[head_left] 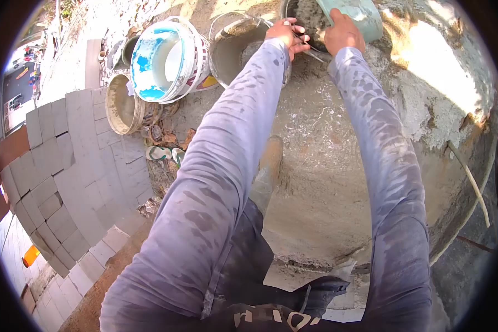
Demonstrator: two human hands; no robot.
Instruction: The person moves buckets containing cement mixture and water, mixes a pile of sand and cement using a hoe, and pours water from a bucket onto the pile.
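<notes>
Both arms reach forward to the top of the view. My right hand (344,34) is closed on the rim of a pale green bucket (365,19), which is tilted beside a dark container of grey wet mix (310,19). To its left, my left hand (289,37) has its fingers apart, beside the thin wire handle at that container's edge. Whether its fingers touch the wire is hard to tell. A cement-stained bucket (235,55) with a raised wire handle stands just left of my left hand.
At the left stand a blue and white bucket (160,61) and a smaller dirty bucket (124,105). Flip-flops (159,153) lie below them, near stacked grey blocks (66,177). A stick (470,182) leans at the right, by the rough cement edge.
</notes>
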